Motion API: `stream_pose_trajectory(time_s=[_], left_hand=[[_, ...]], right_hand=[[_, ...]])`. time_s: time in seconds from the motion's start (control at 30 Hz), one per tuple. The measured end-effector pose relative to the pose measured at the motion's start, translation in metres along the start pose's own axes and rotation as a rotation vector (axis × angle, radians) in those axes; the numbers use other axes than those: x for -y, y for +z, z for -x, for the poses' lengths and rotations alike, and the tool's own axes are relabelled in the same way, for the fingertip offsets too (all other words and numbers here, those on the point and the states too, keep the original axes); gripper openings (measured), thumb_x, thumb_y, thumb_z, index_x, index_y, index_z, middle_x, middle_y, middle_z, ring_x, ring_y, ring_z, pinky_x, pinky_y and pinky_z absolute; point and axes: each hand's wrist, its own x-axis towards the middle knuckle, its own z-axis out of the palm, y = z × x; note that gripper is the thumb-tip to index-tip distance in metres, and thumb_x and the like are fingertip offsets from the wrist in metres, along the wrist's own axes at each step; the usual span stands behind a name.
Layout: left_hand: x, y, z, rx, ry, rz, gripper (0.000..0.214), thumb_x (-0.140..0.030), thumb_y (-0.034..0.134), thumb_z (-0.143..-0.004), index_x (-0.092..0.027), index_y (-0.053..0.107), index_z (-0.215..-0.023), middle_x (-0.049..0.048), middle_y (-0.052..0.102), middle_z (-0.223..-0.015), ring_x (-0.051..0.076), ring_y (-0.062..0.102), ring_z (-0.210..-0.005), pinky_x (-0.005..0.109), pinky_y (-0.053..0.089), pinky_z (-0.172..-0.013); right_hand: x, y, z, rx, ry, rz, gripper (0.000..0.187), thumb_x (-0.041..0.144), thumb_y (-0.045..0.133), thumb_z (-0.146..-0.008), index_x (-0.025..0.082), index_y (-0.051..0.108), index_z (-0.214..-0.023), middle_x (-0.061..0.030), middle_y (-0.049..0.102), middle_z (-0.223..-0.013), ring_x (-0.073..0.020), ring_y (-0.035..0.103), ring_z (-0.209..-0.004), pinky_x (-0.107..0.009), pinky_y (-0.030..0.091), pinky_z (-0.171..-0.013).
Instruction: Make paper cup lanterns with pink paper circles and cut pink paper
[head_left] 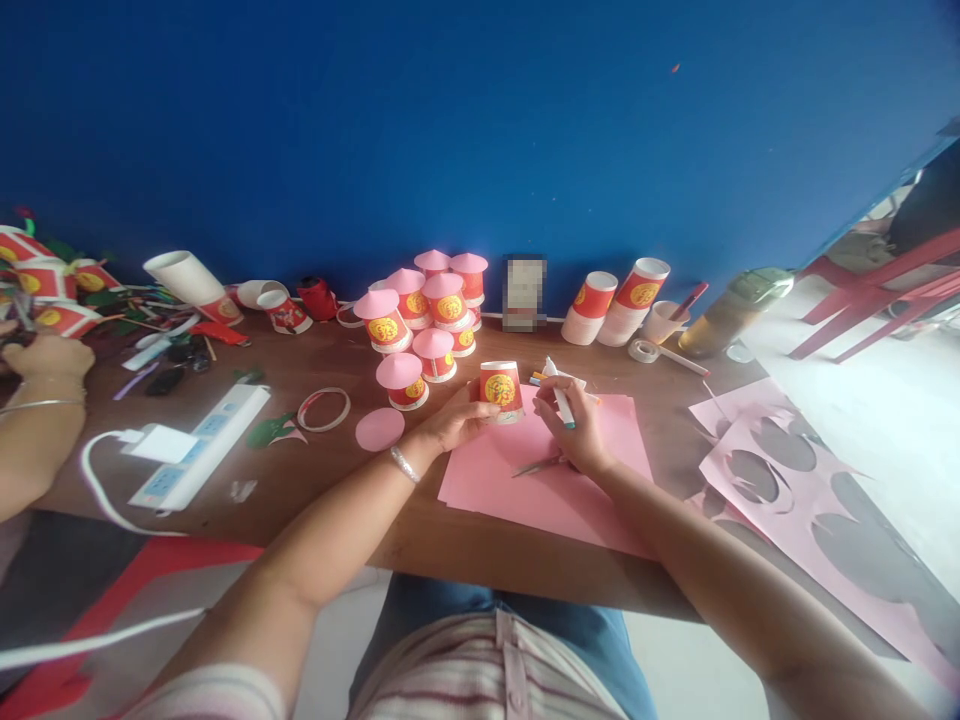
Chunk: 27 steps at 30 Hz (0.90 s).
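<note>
My left hand (pixel 459 424) is closed around the lower side of a red paper cup (pixel 500 388) with a yellow round emblem. My right hand (pixel 576 425) grips a white marker (pixel 564 408) with a teal end, just right of the cup. Beneath both hands lie pink paper sheets (pixel 480 480), with scissors (pixel 538 465) resting on them beside my right wrist. Left of the cup stand several red cups topped with pink paper cones (pixel 400 372). A flat pink paper disc (pixel 380 429) lies near my left wrist.
Stacked cups (pixel 634 300), a tape roll (pixel 643 350) and a bottle (pixel 731 310) stand right. Cut pink scraps (pixel 787 500) hang over the right edge. At left are a power strip (pixel 202 445), a tape ring (pixel 324 408) and another person's hand (pixel 49 360). A phone-like object (pixel 524 293) leans on the wall.
</note>
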Motion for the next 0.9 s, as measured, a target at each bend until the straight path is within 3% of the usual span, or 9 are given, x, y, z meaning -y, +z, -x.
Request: stream_pose_trajectory(time_s=[0.17, 0.4, 0.57, 0.9], left_hand=[[0.0, 0.0, -0.002, 0.013, -0.013, 0.018, 0.041, -0.025, 0.084, -0.075, -0.016, 0.072, -0.113, 0.0095, 0.078, -0.103, 0.025, 0.074, -0.1, 0.036, 0.054, -0.09], [0.002, -0.005, -0.003, 0.043, -0.045, 0.011, 0.043, -0.023, 0.084, -0.078, -0.017, 0.072, -0.118, 0.0103, 0.078, -0.107, 0.025, 0.074, -0.102, 0.034, 0.053, -0.09], [0.002, -0.004, -0.003, -0.004, -0.018, 0.04, 0.04, -0.026, 0.085, -0.079, -0.017, 0.07, -0.115, 0.0103, 0.077, -0.113, 0.023, 0.073, -0.105, 0.03, 0.053, -0.087], [0.004, -0.001, -0.005, -0.082, -0.002, -0.108, 0.054, -0.03, 0.092, -0.073, -0.018, 0.064, -0.118, 0.0102, 0.073, -0.12, 0.026, 0.069, -0.112, 0.038, 0.051, -0.099]], right_hand=[[-0.007, 0.005, 0.008, 0.048, 0.058, -0.114, 0.016, 0.029, 0.067, -0.096, 0.025, 0.062, -0.11, -0.0028, 0.072, -0.098, -0.0184, 0.071, -0.084, -0.034, 0.061, -0.074], [0.003, 0.001, 0.012, 0.141, 0.078, -0.155, 0.014, 0.029, 0.066, -0.098, 0.024, 0.062, -0.111, -0.0032, 0.073, -0.097, -0.017, 0.071, -0.081, -0.034, 0.062, -0.075], [0.01, -0.001, 0.011, 0.172, 0.092, -0.176, 0.015, 0.029, 0.067, -0.098, 0.025, 0.061, -0.112, -0.0032, 0.073, -0.098, -0.0175, 0.072, -0.081, -0.034, 0.062, -0.075], [0.006, 0.0, 0.013, 0.168, 0.131, -0.186, 0.021, 0.029, 0.069, -0.095, 0.026, 0.059, -0.113, -0.0028, 0.07, -0.101, -0.017, 0.073, -0.079, -0.034, 0.062, -0.074]])
